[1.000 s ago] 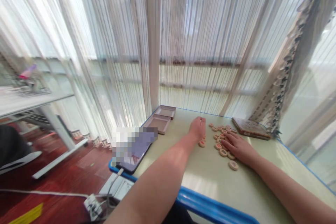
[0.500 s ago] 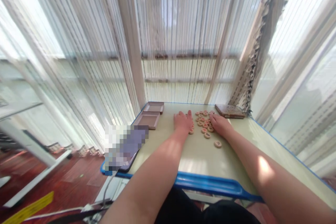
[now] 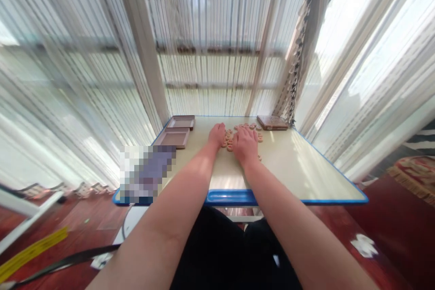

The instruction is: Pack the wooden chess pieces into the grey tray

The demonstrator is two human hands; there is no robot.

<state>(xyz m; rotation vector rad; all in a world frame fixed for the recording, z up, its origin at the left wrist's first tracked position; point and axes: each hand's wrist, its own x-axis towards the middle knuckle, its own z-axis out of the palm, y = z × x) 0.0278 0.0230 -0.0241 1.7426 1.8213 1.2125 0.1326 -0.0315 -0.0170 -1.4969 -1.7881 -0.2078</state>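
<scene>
Several round wooden Chinese chess pieces (image 3: 230, 145) lie in a cluster on the pale, blue-edged table (image 3: 292, 163). My left hand (image 3: 216, 136) rests along the cluster's left side, fingers stretched forward and close together, touching the nearest pieces. Over the right part of the cluster lies my right hand (image 3: 246, 143), palm down with its fingers spread. It hides some pieces beneath it; others show beyond its fingertips and just to its right. Neither hand has a piece lifted.
Two shallow open box halves (image 3: 172, 137) sit at the table's left back. Nearer me on that side is a flat device (image 3: 154, 167), pixelated over. A brown flat box (image 3: 272, 122) lies at the back right. Striped sheer curtains (image 3: 207, 72) hang behind the table.
My right hand has moved left from the cluster's right side onto the pieces, pushing them together towards my left hand. The head view has turned right.
</scene>
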